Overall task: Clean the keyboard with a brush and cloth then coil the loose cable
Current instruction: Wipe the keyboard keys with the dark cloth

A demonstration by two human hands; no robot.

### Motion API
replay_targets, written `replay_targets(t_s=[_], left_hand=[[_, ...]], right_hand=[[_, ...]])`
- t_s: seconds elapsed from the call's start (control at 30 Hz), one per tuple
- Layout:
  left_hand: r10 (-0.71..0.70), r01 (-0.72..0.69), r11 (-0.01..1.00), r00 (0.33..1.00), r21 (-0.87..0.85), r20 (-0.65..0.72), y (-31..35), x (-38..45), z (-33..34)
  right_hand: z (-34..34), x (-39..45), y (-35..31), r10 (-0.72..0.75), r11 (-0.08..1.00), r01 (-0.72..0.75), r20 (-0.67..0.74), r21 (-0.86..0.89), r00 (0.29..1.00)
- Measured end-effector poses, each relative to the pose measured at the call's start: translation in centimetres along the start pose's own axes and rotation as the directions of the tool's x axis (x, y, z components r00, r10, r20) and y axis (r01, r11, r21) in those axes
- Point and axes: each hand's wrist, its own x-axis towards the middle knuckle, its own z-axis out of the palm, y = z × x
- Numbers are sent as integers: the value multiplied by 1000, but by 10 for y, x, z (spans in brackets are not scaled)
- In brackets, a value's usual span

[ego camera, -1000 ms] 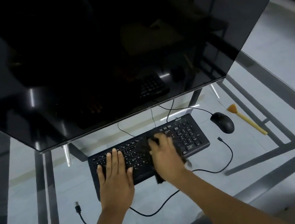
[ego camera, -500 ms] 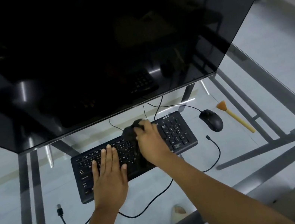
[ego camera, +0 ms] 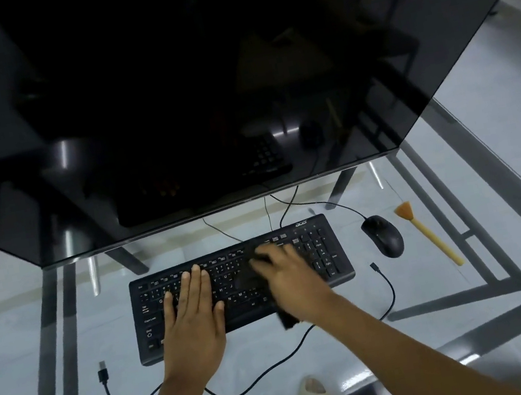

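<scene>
A black keyboard (ego camera: 328,251) lies on the glass desk (ego camera: 316,361) below the monitor. My left hand (ego camera: 192,313) rests flat on its left half, fingers together and pointing away from me. My right hand (ego camera: 286,273) presses a dark cloth (ego camera: 249,279) onto the keys near the middle; a corner of the cloth hangs over the front edge. A loose black cable (ego camera: 250,385) snakes along the desk in front of the keyboard, one plug at the left and one at the right. The orange brush (ego camera: 427,232) lies far right, untouched.
A big black monitor (ego camera: 197,86) fills the upper view and overhangs the desk. A black mouse (ego camera: 382,235) sits between keyboard and brush. Dark frame bars and two feet in pale slippers show through the glass.
My right hand with the cloth has slid back from the keyboard's top edge toward the middle keys. The left hand has stayed pressed on the left half. The camera view shifted.
</scene>
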Motion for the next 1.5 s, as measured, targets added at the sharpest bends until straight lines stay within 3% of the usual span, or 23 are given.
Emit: replay_targets(t_s=[0.07,0.1,0.2,0.23,0.33,0.37,0.47,0.6,0.73,0.77,0.87,1.0,1.03,1.13,1.17,1.27,1.4,1.43,1.5], left_hand=[[-6,6,1000,1000,-6,0,0,0,1],[-14,14,1000,1000,-8,-1,0,-1,1],[-49,49,999,999,-20,-8,3,-2,-1],[-57,57,998,998,-21,-3,5,-2,-1],[-101,100,994,995,-45,-9,12,-2,2],[-118,117,991,993,-63,-12,14,-3,2],[-110,109,991,994,-83,-11,26,1,1],[-45,46,995,999,-87,15,50,15,0],[-9,12,998,999,-56,47,68,30,1],[-4,7,999,998,-51,62,71,31,3],[4,0,999,997,-44,83,75,30,8],[-5,8,999,998,-42,65,75,29,10],[-1,4,999,998,-44,68,74,30,9],[16,-13,999,997,-43,76,73,30,11],[15,-12,999,997,-41,80,73,29,12],[10,-7,999,997,-42,75,71,30,13],[26,-23,999,997,-40,74,70,30,15],[26,-23,999,997,-42,67,70,30,15],[22,-20,999,998,-40,64,69,30,15]], right_hand=[[-1,-4,19,162,987,-162,-84,1,983],[0,-9,19,138,990,-139,-85,-8,987],[8,-31,9,-140,988,142,36,-63,990],[4,-31,14,-130,989,132,26,-67,991],[-5,-23,38,113,993,-116,-88,-37,990],[-4,-25,38,94,994,-98,-70,-56,993],[0,-35,36,-137,984,141,44,-105,990],[-13,-33,65,108,990,-113,-70,-83,992],[-7,-60,62,-220,964,233,103,-132,970],[-9,-61,66,-218,966,230,106,-122,970],[-11,-59,75,-5,997,5,-6,-79,1000],[-1,-72,62,-183,978,187,46,-95,982],[-4,-72,67,-152,983,154,24,-97,988],[-10,-74,86,138,990,-140,-101,-17,985],[-9,-78,85,141,990,-143,-92,-12,986],[-5,-91,82,-28,997,26,-26,-79,999],[-15,-88,102,217,976,-217,-135,18,967],[-15,-89,99,182,983,-184,-119,-4,976],[-11,-92,92,-26,996,22,-48,-84,999]])
